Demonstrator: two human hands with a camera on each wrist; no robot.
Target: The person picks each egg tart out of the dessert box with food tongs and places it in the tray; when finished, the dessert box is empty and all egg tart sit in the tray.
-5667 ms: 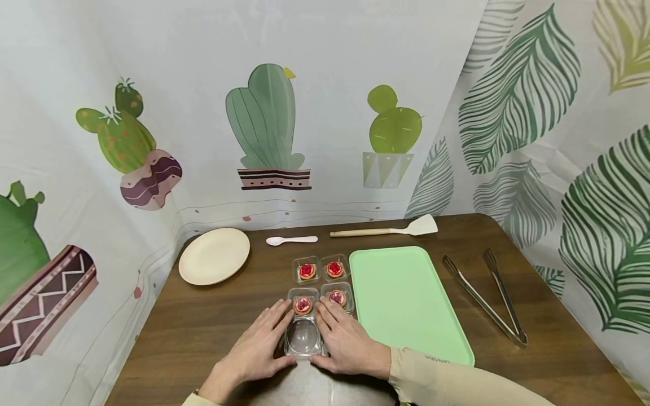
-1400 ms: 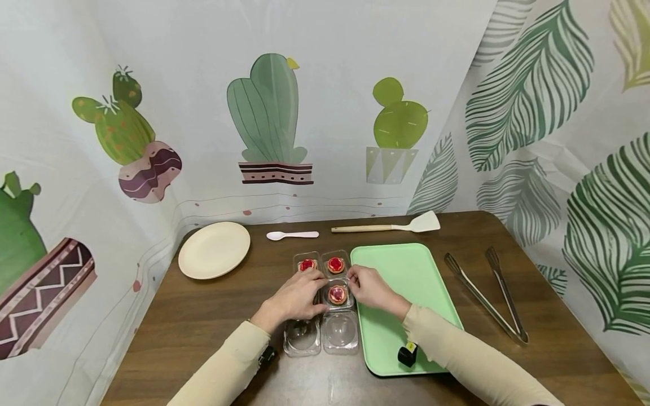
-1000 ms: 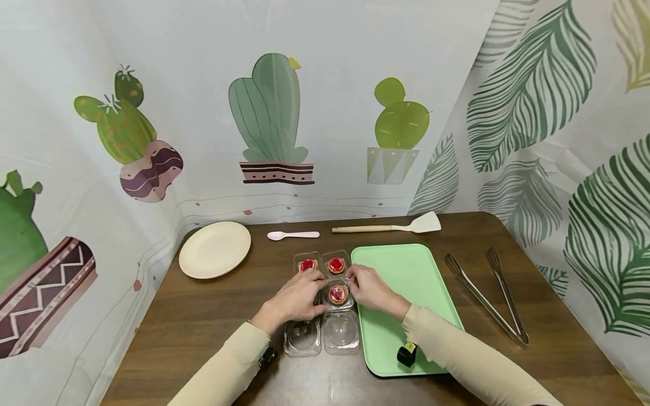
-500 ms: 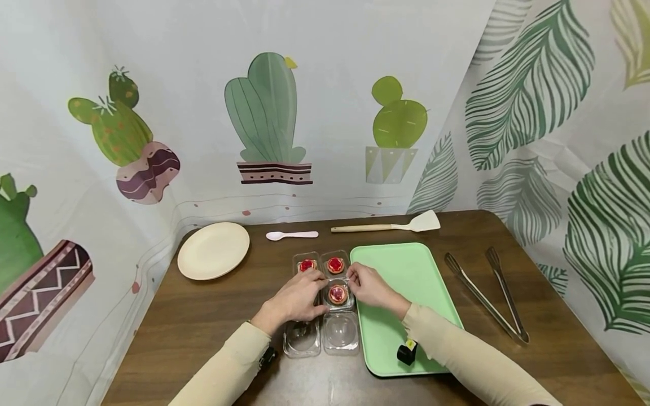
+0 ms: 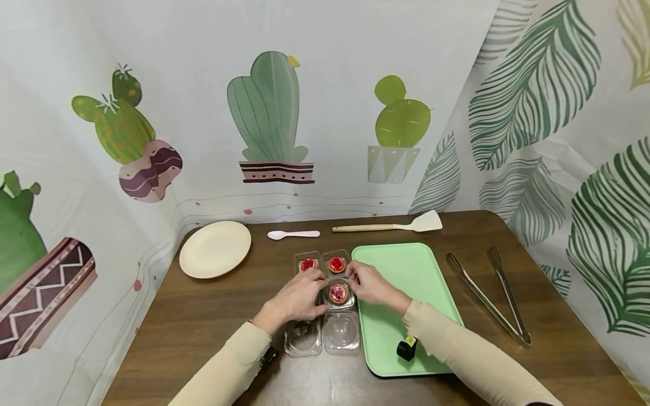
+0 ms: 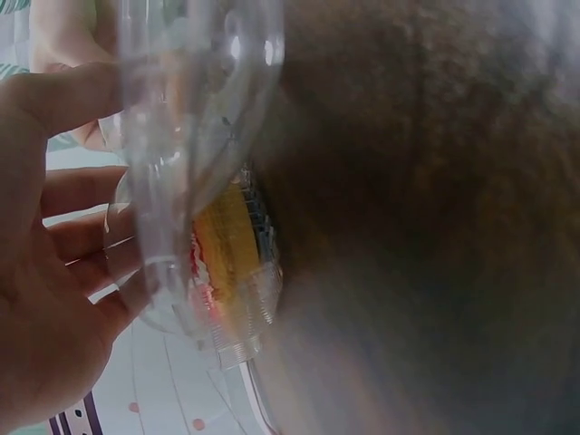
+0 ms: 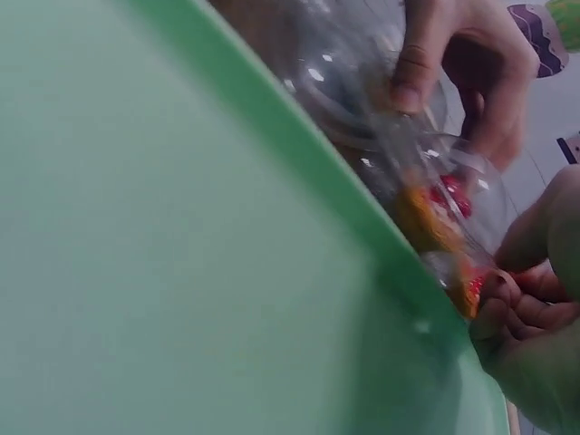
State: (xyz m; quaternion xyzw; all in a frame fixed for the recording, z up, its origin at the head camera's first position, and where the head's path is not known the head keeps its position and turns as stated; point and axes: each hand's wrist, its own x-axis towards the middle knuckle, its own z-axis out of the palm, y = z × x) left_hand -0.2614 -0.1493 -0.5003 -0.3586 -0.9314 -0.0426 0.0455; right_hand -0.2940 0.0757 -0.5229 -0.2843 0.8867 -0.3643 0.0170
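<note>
In the head view, a red-topped tart [image 5: 338,293] sits in a clear plastic container [image 5: 350,305] between the hands. My left hand [image 5: 298,294] holds this container's left side, thumb toward the front and fingers toward the back, and hides what lies beneath the palm. My right hand [image 5: 373,283] pinches its back right edge with curled thumb and forefinger. Clear domes over the tarts show in the right wrist view. Behind are two more tarts, one at left [image 5: 307,265] and one at right [image 5: 337,265], in clear containers.
Two clear shells, left [image 5: 303,338] and right [image 5: 342,331], lie in front. A green tray [image 5: 396,327] borders the containers on the right, under my right forearm. Tongs [image 5: 487,307], a spatula [image 5: 416,223], a pink spoon [image 5: 294,234] and a cream plate [image 5: 215,250] lie around.
Both hands have moved back from the front containers, the left lying over the middle left one, the right shifting right. Over the last second or so they stay nearly still.
</note>
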